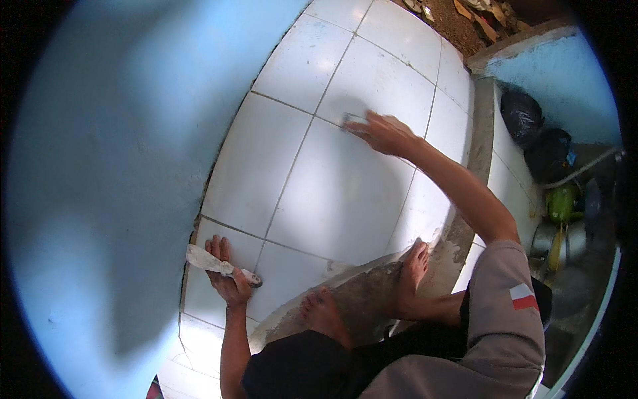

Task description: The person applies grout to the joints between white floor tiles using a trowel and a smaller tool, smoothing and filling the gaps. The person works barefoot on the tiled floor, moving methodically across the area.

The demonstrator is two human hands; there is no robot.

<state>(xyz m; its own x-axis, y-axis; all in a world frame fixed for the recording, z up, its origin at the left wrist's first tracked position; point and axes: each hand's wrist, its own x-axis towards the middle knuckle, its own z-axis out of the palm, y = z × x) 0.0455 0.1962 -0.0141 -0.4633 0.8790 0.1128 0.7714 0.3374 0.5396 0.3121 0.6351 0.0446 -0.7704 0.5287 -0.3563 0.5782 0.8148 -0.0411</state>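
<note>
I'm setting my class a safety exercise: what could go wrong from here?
1. The scraper lies across the left hand, its blade close to the fingers; if that hand slid on the tiles, the edge might nick them.
2. The bare feet are by rough concrete; a shift of weight could scrape them.

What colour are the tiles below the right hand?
White tiles, with thin darker joint lines between them; best seen in the head view.

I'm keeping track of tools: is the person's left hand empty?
No, the left hand holds a scraper, its pale blade pointing toward the blue wall.
</note>
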